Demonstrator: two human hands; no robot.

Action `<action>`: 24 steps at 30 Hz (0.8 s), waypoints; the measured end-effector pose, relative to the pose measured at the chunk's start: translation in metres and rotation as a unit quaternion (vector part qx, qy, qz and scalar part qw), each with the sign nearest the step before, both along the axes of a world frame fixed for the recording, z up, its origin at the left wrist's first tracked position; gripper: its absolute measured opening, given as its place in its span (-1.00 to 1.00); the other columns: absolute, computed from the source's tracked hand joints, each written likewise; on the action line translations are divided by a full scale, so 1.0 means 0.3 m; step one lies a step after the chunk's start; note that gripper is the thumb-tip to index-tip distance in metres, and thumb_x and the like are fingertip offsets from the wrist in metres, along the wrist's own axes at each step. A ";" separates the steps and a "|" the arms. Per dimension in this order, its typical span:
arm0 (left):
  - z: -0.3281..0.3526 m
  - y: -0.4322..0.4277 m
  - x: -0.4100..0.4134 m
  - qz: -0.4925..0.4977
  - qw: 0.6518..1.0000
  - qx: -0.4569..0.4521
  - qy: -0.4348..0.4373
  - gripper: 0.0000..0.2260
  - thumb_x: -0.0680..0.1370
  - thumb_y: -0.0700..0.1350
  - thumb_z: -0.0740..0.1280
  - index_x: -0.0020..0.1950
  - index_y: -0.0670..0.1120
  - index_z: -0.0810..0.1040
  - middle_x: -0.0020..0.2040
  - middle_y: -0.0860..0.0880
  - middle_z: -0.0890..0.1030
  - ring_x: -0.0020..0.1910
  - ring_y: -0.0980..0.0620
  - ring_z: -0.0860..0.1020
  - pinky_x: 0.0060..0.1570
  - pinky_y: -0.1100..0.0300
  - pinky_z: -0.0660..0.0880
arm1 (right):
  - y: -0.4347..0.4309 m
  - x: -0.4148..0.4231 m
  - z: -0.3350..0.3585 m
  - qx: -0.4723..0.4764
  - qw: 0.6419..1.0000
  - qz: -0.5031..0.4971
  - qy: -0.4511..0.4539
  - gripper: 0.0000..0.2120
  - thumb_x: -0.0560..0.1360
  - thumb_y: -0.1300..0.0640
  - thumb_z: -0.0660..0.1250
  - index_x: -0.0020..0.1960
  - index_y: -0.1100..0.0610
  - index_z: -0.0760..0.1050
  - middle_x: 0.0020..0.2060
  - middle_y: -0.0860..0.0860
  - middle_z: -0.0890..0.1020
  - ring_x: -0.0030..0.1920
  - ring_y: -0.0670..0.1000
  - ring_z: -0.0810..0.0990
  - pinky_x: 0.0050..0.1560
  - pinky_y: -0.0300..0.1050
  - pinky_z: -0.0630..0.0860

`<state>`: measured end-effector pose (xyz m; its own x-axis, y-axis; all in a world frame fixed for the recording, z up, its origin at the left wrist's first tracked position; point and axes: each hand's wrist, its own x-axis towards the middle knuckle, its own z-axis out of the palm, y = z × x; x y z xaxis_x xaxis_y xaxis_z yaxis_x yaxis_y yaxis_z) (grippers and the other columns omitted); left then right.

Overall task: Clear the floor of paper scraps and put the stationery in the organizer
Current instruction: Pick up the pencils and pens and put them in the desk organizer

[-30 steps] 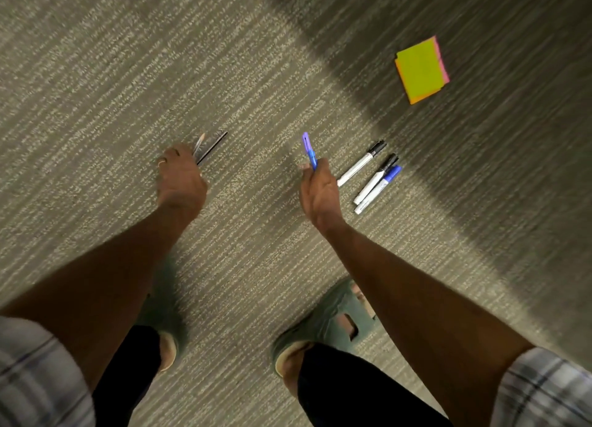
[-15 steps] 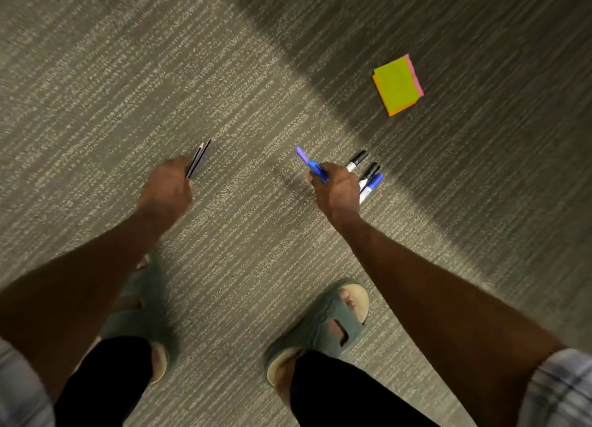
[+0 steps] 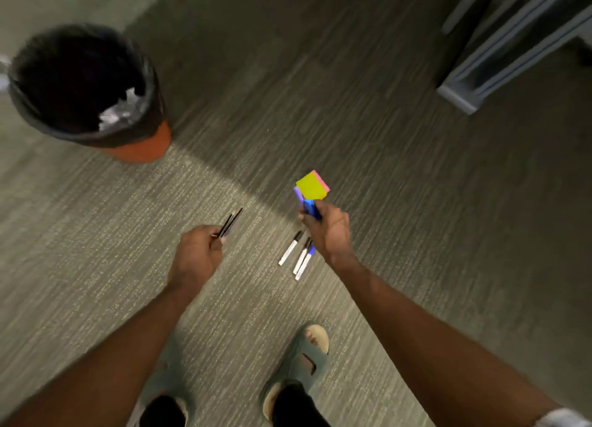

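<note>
A view from a person's head, looking down at a grey-green ribbed carpet floor (image 3: 96, 234). Three white whiteboard markers (image 3: 296, 255) lie side by side on the carpet; two have black caps, one has a blue cap. Left of the markers, the left hand (image 3: 195, 260) is clenched around two thin dark pens (image 3: 230, 222) that stick out past its fingers. Just right of the markers and above them, the right hand (image 3: 331, 233) grips a blue and purple pen (image 3: 307, 204). Just beyond the markers, past that hand, a square pad of yellow-green sticky notes with pink edges (image 3: 312, 186) lies on the carpet. Far left of the markers stands a round orange bin lined with a black bag (image 3: 141, 145), crumpled white paper (image 3: 120, 111) inside.
</note>
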<state>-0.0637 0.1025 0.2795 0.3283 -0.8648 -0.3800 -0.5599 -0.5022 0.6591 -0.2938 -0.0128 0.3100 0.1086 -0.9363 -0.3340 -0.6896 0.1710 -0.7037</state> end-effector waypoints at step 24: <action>1.691 -0.560 -0.577 -0.088 0.961 -0.245 0.094 -0.75 0.49 -0.22 0.48 0.17 -0.08 0.69 -0.12 -0.04 0.74 -0.13 -0.04 0.71 -0.03 -0.06 0.65 | -0.208 -0.700 1.801 -0.186 0.964 -0.185 -0.048 -0.87 0.49 0.06 0.45 -0.01 0.09 0.61 -0.15 -0.03 0.70 -0.11 -0.06 0.69 0.04 -0.02 0.65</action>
